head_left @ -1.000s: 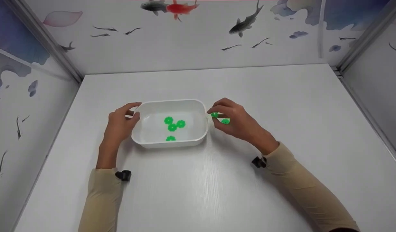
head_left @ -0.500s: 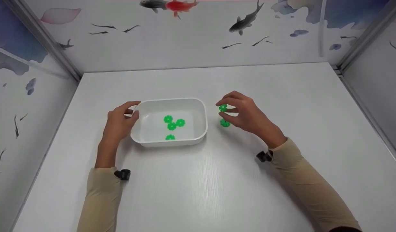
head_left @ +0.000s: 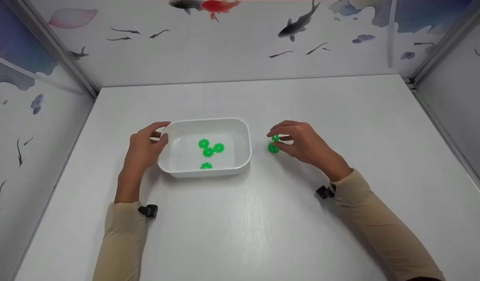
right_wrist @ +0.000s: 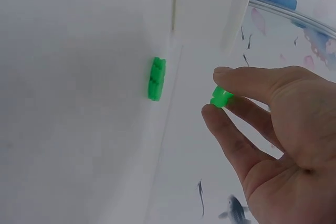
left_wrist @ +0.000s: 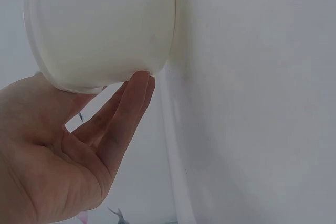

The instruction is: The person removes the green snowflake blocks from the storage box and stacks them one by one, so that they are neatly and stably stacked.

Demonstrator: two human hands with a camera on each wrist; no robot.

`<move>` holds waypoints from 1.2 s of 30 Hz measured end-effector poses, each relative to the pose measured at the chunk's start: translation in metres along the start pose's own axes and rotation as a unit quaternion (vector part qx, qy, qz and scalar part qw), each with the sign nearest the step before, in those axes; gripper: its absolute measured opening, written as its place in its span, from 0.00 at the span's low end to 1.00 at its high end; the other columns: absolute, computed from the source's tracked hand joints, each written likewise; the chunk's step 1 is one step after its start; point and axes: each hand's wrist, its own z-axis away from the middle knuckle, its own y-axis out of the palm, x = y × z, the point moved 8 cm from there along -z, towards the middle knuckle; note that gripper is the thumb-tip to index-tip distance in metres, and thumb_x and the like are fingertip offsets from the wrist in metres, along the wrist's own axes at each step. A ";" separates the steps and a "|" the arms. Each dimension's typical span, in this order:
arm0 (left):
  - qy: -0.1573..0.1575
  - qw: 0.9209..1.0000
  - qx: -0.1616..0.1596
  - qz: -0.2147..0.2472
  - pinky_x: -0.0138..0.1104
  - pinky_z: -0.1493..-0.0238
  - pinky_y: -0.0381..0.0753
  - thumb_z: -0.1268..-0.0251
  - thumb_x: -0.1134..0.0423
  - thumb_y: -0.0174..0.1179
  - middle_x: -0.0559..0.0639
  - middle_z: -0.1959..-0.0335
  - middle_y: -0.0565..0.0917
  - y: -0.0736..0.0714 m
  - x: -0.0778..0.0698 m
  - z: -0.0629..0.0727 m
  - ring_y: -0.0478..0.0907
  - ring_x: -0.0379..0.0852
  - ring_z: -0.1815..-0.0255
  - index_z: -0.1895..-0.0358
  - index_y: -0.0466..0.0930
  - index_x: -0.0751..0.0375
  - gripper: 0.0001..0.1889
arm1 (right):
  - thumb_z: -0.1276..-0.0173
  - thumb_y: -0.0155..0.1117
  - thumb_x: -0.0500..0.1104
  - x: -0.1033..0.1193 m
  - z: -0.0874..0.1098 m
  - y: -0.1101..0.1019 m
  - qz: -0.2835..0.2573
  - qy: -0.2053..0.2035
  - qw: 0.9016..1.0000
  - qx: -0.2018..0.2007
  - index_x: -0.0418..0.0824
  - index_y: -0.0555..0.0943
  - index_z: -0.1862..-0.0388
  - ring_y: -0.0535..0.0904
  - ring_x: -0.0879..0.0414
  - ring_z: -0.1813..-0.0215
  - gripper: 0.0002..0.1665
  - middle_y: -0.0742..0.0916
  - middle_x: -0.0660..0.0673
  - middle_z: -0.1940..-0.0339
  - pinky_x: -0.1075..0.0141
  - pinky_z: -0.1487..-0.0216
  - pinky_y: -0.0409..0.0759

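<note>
My left hand grips the left end of a white plastic tub; in the left wrist view its fingers lie against the outer wall. Inside the tub, several green flower-shaped plastic discs lie on the floor. My right hand pinches another green flower-shaped disc between thumb and fingers. Just below that disc, a low green stack of flower-shaped discs rests on the table to the right of the tub, partly behind the thumb in the head view.
The white table is bordered by panels at the back and both sides, the back panel printed with fish. A small black device is worn at the left wrist, and another black device at the right.
My right hand has moved right, away from the tub's right rim, then lowered toward the green stack with the disc still pinched. The left hand and tub hold their place.
</note>
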 end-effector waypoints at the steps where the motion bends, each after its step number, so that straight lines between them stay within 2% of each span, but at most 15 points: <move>1: -0.001 1.000 -0.001 -0.001 0.57 0.41 0.90 0.16 0.56 0.56 0.65 0.36 0.86 -0.001 0.000 0.000 0.89 0.63 0.40 0.22 0.76 0.43 0.23 | 0.33 0.79 0.30 -0.002 0.001 0.001 0.001 0.003 1.000 0.003 0.40 0.91 0.45 0.89 0.51 0.40 0.18 0.92 0.47 0.45 0.56 0.44 0.92; 8: -0.020 1.000 0.004 0.001 0.56 0.39 0.89 0.15 0.55 0.56 0.64 0.34 0.84 -0.002 0.002 0.002 0.87 0.63 0.37 0.21 0.75 0.41 0.24 | 0.33 0.79 0.32 -0.010 0.001 0.006 0.011 0.028 0.999 0.026 0.40 0.92 0.45 0.89 0.50 0.41 0.17 0.92 0.46 0.45 0.56 0.43 0.92; 17: -0.016 1.000 0.002 0.003 0.55 0.41 0.90 0.15 0.56 0.56 0.64 0.35 0.85 -0.001 0.003 0.001 0.88 0.62 0.38 0.21 0.75 0.42 0.24 | 0.31 0.78 0.32 -0.012 0.001 0.015 -0.007 0.047 0.997 0.060 0.39 0.91 0.42 0.89 0.50 0.40 0.19 0.92 0.45 0.44 0.56 0.42 0.91; 21: -0.013 1.000 0.002 0.001 0.56 0.41 0.90 0.16 0.57 0.56 0.64 0.35 0.85 0.000 0.002 0.001 0.88 0.63 0.39 0.22 0.76 0.42 0.24 | 0.30 0.77 0.33 -0.011 0.002 0.018 0.005 0.042 0.997 0.065 0.39 0.91 0.42 0.89 0.50 0.40 0.18 0.92 0.44 0.43 0.57 0.42 0.91; 29: -0.001 1.000 0.001 0.004 0.56 0.41 0.90 0.16 0.56 0.56 0.64 0.37 0.86 0.002 0.000 0.000 0.89 0.63 0.40 0.22 0.76 0.42 0.23 | 0.30 0.78 0.35 -0.013 0.004 0.020 0.042 0.045 0.996 0.069 0.40 0.92 0.42 0.87 0.47 0.40 0.18 0.92 0.43 0.44 0.51 0.37 0.88; 36: -0.002 1.000 0.002 0.005 0.57 0.42 0.90 0.16 0.57 0.56 0.65 0.37 0.86 0.002 0.000 0.000 0.89 0.63 0.40 0.22 0.76 0.43 0.24 | 0.30 0.79 0.40 -0.016 0.005 0.021 0.068 0.076 0.992 0.075 0.45 0.92 0.42 0.86 0.47 0.38 0.18 0.91 0.46 0.44 0.49 0.35 0.86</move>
